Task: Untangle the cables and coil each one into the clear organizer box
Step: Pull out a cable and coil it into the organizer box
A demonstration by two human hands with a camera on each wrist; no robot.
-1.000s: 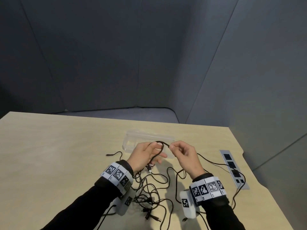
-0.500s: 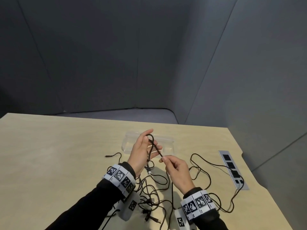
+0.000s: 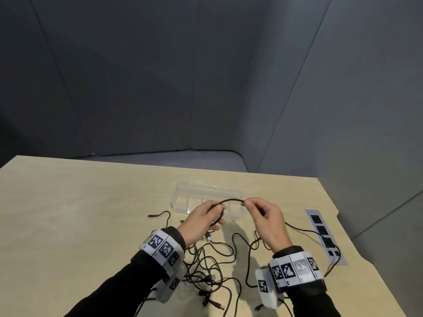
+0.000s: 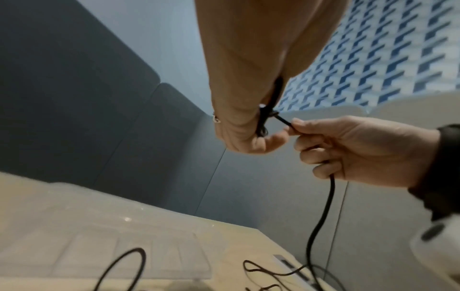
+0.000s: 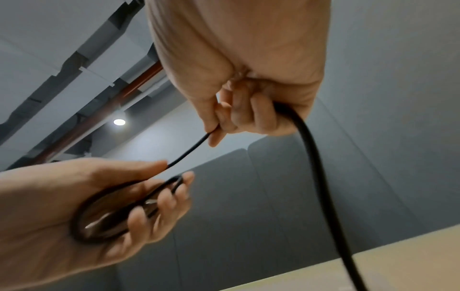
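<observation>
Left hand (image 3: 201, 219) cradling a small coil of black cable (image 3: 231, 200), right hand (image 3: 266, 219) pinching its free run above the clear organizer box (image 3: 183, 191) on the desk (image 3: 68, 202): likely snag in trailing tangled cables (image 3: 206, 266), springing loops loose.

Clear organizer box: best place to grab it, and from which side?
Grip the clear organizer box by its left short end wall, coming from the left. Probably the easiest approach: both hands and the held cable hang over its right and near parts; the left end looks unobstructed.
</observation>
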